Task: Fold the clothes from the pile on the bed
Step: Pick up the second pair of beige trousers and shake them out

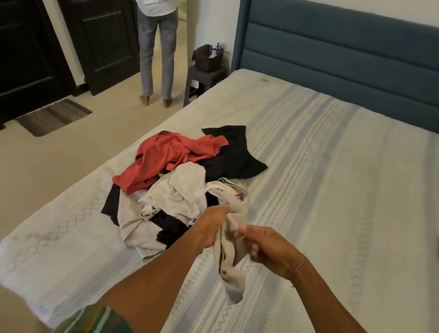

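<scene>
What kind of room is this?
Most likely a home bedroom: a large bed with a blue padded headboard, a small bedside table, and a pile of clothes on the bedspread.

Teal padded headboard [376, 56] at wall, dark double doors [46, 30] left, striped mat [53, 116] on floor, second person [155, 24] standing by doors, dark basket [207, 58] on small stool [201, 83] beside bed

Matt cloth pile [181, 177] (headboard [376, 56] ribbed fabric).
</scene>
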Demonstrator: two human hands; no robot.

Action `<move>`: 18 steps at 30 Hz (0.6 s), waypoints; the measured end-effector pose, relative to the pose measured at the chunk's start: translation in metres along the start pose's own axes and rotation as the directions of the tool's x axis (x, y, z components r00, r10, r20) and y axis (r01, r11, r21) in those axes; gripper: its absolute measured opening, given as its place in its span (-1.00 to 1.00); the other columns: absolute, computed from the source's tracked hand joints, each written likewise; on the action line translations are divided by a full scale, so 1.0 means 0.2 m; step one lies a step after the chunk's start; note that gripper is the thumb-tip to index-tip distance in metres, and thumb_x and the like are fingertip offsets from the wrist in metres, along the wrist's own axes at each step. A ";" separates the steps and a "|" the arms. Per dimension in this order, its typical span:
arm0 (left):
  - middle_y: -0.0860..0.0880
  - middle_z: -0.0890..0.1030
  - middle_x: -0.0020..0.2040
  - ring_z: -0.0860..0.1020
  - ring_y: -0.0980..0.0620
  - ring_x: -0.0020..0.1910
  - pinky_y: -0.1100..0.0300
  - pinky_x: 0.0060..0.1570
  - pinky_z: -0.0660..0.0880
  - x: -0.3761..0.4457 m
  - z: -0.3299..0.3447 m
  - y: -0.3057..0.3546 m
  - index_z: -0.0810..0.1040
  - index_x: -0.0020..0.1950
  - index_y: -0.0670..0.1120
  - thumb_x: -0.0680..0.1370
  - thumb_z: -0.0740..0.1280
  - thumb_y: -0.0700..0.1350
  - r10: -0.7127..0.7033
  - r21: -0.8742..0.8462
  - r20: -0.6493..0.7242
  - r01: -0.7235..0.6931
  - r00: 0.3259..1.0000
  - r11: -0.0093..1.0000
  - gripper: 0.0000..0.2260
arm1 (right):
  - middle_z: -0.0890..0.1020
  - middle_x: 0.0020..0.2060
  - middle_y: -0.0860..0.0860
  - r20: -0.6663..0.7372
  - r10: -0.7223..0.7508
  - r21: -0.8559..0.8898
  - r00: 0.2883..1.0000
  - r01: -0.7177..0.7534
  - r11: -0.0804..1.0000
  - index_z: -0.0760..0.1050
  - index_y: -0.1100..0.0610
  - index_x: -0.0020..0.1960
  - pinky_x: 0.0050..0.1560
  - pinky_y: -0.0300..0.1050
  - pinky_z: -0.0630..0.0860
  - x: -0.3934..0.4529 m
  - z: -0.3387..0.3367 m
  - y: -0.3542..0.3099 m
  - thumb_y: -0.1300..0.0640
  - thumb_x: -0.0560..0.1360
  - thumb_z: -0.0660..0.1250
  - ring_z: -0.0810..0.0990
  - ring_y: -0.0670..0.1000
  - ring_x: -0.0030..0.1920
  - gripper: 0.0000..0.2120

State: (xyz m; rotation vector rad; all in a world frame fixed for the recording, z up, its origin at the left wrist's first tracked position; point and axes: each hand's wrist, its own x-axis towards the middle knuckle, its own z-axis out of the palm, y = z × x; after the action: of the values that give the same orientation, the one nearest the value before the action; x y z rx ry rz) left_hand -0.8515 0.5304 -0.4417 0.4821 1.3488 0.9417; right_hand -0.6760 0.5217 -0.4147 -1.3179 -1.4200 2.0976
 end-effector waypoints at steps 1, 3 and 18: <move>-0.17 0.71 -0.10 0.66 -0.10 -0.15 0.00 -0.04 0.60 -0.04 0.04 0.01 0.66 0.06 -0.18 0.60 0.28 -0.12 0.002 0.010 0.034 -0.002 0.999 1.000 -0.80 | 0.52 -0.33 0.03 -0.232 -0.021 0.009 0.973 0.024 1.000 0.67 0.19 0.03 -0.18 -0.17 0.44 0.00 -0.05 0.02 -0.17 0.55 0.35 0.46 -0.04 -0.27 -0.59; -0.19 0.72 -0.02 0.68 -0.09 -0.09 0.00 -0.05 0.62 -0.11 0.09 -0.01 0.63 0.16 -0.21 0.60 0.27 -0.11 -0.023 0.076 0.117 0.014 0.993 0.997 -0.75 | 0.69 -0.10 0.07 -0.369 -0.006 0.088 0.930 0.041 0.995 0.66 0.12 0.10 0.06 -0.05 0.56 -0.01 -0.10 0.02 -0.30 0.56 0.26 0.62 0.03 -0.05 -0.49; -0.20 0.56 -0.03 0.52 -0.08 -0.17 0.05 -0.15 0.37 -0.39 0.26 -0.25 0.70 0.17 -0.17 0.54 0.27 0.37 -0.061 -0.273 0.263 0.134 0.963 0.953 -0.37 | 0.74 -0.07 0.10 -0.085 -0.289 0.182 0.954 0.300 0.936 0.67 0.17 0.10 -0.20 -0.20 0.58 -0.60 -0.19 -0.09 0.28 0.61 0.23 0.69 0.01 -0.12 -0.76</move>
State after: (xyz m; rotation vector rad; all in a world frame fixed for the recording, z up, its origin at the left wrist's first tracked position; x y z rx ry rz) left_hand -0.7839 0.4518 -0.4229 0.2951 0.9765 0.9421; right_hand -0.5846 0.4739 -0.3398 -1.0120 -1.2647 1.9263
